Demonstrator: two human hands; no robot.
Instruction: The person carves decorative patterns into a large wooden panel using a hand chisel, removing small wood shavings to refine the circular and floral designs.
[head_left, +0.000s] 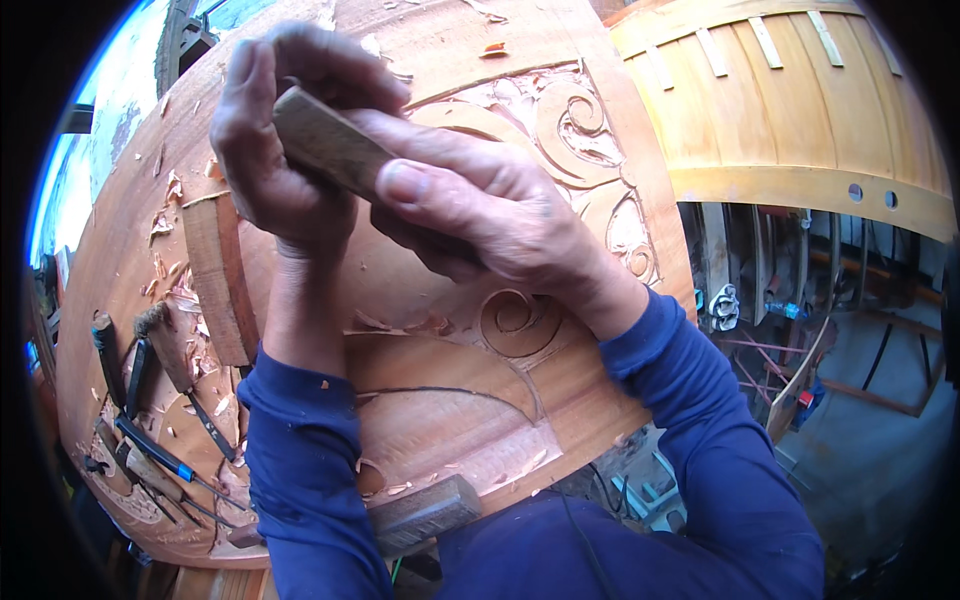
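Over the upper left of a carved wooden panel point(440, 290), my two hands are raised close together. My right hand point(500, 205) grips a flat grey-brown slab point(330, 145), thumb on its near face and fingers behind. The slab slants up to the left, and its far end reaches into the curl of my left hand point(285, 130). The fingers of my left hand are bent, slightly smeared, and what they hold, if anything, is hidden behind the slab. Scrolls and leaf shapes are cut into the panel, with pale shavings in the hollows.
A wooden block point(218, 280) lies left of my left forearm. Several chisels and gouges point(155, 445) are strewn at the lower left among shavings. A dark mallet-like block point(425, 512) rests at the panel's near edge. Right stands a slatted yellowish wooden piece point(760, 120) above a cluttered floor.
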